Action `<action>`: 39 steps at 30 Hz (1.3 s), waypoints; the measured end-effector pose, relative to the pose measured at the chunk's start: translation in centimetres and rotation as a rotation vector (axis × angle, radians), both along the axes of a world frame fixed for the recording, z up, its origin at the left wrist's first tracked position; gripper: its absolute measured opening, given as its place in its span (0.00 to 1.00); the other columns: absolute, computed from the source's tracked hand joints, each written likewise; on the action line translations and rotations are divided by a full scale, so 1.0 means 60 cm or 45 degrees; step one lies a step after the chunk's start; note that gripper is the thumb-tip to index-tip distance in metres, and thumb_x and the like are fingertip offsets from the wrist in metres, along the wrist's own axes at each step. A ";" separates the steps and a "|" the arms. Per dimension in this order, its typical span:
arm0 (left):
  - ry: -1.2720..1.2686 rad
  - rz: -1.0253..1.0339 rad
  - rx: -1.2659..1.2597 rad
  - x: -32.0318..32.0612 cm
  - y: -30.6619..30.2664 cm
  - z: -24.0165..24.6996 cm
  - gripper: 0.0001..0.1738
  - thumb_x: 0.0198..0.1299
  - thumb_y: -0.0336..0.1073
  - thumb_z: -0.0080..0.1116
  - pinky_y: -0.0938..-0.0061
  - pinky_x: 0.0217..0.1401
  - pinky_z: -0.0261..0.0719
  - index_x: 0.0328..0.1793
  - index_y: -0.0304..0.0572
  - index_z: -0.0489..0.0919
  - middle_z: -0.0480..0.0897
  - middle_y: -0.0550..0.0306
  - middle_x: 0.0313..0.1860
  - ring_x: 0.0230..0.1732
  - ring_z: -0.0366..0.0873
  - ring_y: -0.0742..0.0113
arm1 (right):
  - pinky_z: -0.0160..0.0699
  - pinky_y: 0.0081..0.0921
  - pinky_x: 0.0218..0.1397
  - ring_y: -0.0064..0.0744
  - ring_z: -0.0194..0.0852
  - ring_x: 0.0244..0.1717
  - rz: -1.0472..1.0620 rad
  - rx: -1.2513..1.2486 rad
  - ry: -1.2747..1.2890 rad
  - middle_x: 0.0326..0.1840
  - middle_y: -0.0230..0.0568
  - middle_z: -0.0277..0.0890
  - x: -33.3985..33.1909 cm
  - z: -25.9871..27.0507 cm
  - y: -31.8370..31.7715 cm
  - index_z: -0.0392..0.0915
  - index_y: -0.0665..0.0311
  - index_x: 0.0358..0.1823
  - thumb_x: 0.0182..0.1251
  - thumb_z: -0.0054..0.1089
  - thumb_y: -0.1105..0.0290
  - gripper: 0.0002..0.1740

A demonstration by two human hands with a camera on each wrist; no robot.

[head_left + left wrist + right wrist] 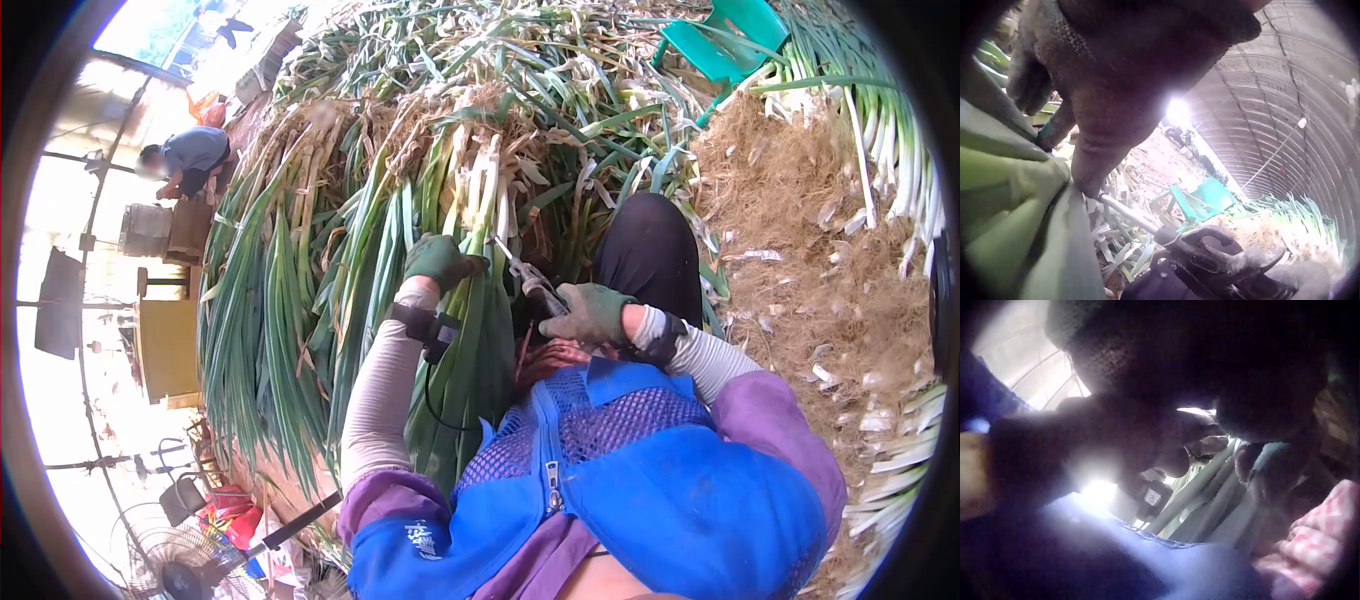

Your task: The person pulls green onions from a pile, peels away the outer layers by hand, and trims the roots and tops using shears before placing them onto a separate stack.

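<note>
My gloved left hand (pixel 440 262) grips a green onion (pixel 487 205) by its stalk, the pale end pointing away from me and the broad leaves (pixel 475 340) trailing toward my lap. In my gloved right hand (pixel 592 314) is an air blow gun (pixel 537 285), its thin metal nozzle (pixel 503 247) aimed at the stalk. Seen from the left wrist, the nozzle (pixel 1125 209) reaches right up to the left fingertips, beside the folded green leaves (pixel 1010 206). The right wrist view is dark, with the glove covering most of the blow gun.
Heaped green onions (pixel 280 290) lie to the left, with discarded leaves (pixel 480 50) beyond. Brown root trimmings (pixel 790 200) cover the right side, near white-stemmed onions (pixel 910 160). A green plastic chair (pixel 728 45) stands at the back, a fan (pixel 180 570) at lower left. Another person (pixel 190 158) bends at far left.
</note>
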State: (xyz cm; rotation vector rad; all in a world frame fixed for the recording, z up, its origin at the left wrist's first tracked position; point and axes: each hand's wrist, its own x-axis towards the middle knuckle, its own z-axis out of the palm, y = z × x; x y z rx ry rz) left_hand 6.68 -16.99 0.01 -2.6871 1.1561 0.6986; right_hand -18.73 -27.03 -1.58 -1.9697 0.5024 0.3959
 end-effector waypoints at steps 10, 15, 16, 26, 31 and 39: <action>0.376 0.297 -0.385 0.005 0.009 -0.029 0.35 0.49 0.52 0.74 0.66 0.56 0.78 0.57 0.36 0.79 0.85 0.45 0.49 0.51 0.83 0.54 | 0.77 0.41 0.51 0.56 0.82 0.46 0.017 -0.029 0.051 0.40 0.64 0.81 0.000 0.017 0.004 0.77 0.75 0.41 0.54 0.62 0.42 0.36; 0.262 0.203 -0.293 0.008 0.005 -0.035 0.37 0.47 0.59 0.71 0.64 0.55 0.78 0.54 0.34 0.81 0.86 0.42 0.47 0.50 0.84 0.52 | 0.81 0.39 0.39 0.44 0.86 0.30 -0.114 -0.115 -0.135 0.22 0.52 0.81 0.038 -0.025 -0.004 0.80 0.74 0.28 0.57 0.61 0.47 0.29; 0.264 0.210 -0.283 0.005 0.008 -0.032 0.38 0.47 0.59 0.71 0.63 0.55 0.78 0.54 0.34 0.81 0.86 0.42 0.47 0.51 0.84 0.51 | 0.81 0.38 0.37 0.42 0.86 0.27 -0.114 -0.063 -0.113 0.19 0.51 0.80 0.053 -0.021 -0.015 0.81 0.73 0.25 0.57 0.61 0.48 0.28; 0.713 0.528 -0.545 0.003 0.078 -0.041 0.29 0.52 0.46 0.71 0.74 0.47 0.78 0.54 0.31 0.79 0.85 0.53 0.42 0.43 0.81 0.68 | 0.76 0.39 0.12 0.44 0.75 0.10 -0.396 0.518 0.115 0.12 0.53 0.72 0.219 -0.086 -0.114 0.73 0.78 0.17 0.66 0.57 0.60 0.27; 0.981 0.508 -0.799 0.012 0.133 -0.070 0.21 0.59 0.41 0.64 0.69 0.46 0.78 0.54 0.33 0.80 0.85 0.50 0.40 0.40 0.82 0.60 | 0.77 0.36 0.13 0.42 0.75 0.09 -0.196 0.495 -0.005 0.13 0.50 0.74 0.161 -0.038 -0.075 0.72 0.77 0.20 0.65 0.57 0.59 0.25; 1.522 0.777 -0.958 0.053 0.147 -0.106 0.15 0.68 0.32 0.52 0.73 0.54 0.80 0.55 0.36 0.83 0.86 0.50 0.45 0.47 0.84 0.61 | 0.77 0.42 0.45 0.53 0.82 0.40 0.118 -0.048 -0.048 0.33 0.57 0.81 0.028 0.014 0.008 0.75 0.71 0.40 0.57 0.64 0.43 0.32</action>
